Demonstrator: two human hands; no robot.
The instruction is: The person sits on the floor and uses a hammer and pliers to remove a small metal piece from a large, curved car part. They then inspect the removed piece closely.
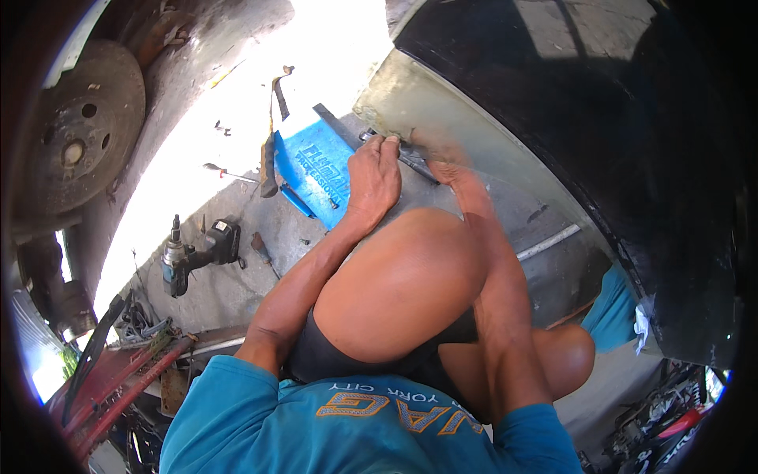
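My left hand is closed, its fingers and thumb pressed round the near end of a silvery metal hand tool that may be pliers or a wrench. To its right, my right hand reaches to the tool's other side; its fingers are smeared by motion, so their grip is unclear. Both hands work low over the floor, beyond my bent knee. Just left of them lies a blue flat piece with printing. The lower corner of a dark panel with a pale edge stands close by my right hand.
A cordless impact driver rests at left, near screwdrivers. A worn hammer-like tool lies by the blue piece. A rusty brake disc or drum is at far left. Red metal bars are at lower left.
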